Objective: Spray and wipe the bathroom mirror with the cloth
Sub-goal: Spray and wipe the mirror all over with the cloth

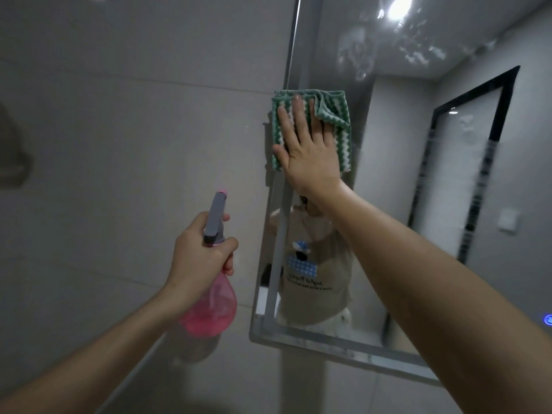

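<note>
Both of my bare forearms reach up from the bottom of the view, the right one crossing in from the lower right corner. At its end my right hand [307, 150] lies flat and spread, fingers straight, palm pressing the cloth [334, 115] against the mirror [418, 204]; it pins the fabric rather than clenching it. That cloth is green with white zigzag stripes, folded over at its upper right corner, and it sits at the mirror's left edge, roughly halfway up the glass, its left side overlapping the metal frame strip.

My left hand [200, 258] is clenched around the neck of the spray bottle [213, 306], held well left of the mirror and in front of the tiled wall [119, 115]. One finger curls past the front of the grey sprayer head [215, 218], which has a pink tip and points up towards the wall. Pink, translucent and rounded, the bottle's body hangs below my fist, tilted.

Droplets and smeared patches show on the glass high up, near the reflected ceiling light [398, 7]. Lower down the mirror reflects a beige shirt with a blue checked print, plus a dark-framed doorway on the right. A small blue light [548, 319] glows at the far right edge.
</note>
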Demonstrator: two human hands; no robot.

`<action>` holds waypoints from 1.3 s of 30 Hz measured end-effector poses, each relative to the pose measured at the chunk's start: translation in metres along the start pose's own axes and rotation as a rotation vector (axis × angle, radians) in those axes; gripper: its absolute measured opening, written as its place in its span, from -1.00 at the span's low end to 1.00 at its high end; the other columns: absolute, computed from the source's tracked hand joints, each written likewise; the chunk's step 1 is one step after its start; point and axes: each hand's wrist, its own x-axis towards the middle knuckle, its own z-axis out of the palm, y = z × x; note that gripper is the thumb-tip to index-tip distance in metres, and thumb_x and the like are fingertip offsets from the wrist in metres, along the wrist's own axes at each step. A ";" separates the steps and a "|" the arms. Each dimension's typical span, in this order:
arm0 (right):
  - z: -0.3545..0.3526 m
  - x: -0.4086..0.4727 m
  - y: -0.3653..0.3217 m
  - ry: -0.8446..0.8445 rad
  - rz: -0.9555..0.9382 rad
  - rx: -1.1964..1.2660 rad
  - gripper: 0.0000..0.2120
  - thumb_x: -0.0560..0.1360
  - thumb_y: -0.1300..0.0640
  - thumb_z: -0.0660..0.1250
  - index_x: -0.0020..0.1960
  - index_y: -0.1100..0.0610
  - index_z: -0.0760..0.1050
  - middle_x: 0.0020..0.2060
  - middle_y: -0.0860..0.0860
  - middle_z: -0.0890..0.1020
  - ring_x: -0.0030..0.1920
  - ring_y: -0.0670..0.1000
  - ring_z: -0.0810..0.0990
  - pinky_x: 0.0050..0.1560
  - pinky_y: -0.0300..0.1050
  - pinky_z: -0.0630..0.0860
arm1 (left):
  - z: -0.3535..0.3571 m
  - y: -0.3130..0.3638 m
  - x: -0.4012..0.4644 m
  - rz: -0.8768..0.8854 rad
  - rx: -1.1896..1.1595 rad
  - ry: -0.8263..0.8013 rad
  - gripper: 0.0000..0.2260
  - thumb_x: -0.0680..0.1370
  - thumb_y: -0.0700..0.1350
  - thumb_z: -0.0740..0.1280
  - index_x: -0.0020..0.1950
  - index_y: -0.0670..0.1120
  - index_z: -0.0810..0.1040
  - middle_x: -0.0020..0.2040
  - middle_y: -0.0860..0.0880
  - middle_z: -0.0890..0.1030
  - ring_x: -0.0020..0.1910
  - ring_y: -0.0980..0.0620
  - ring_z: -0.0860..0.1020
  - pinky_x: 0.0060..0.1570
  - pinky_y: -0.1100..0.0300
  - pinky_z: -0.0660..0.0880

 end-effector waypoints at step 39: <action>-0.008 -0.086 0.094 0.008 0.264 0.094 -0.45 0.63 -0.21 -0.13 0.49 -0.15 -0.34 0.54 -0.05 -0.24 0.54 0.04 -0.15 0.42 -0.03 -0.08 | 0.057 0.046 -0.015 -0.026 -0.084 -0.084 -0.83 0.46 -0.37 0.29 0.02 -0.22 0.45 -0.42 -0.13 0.45 -0.54 0.04 0.45 -0.48 0.19 0.48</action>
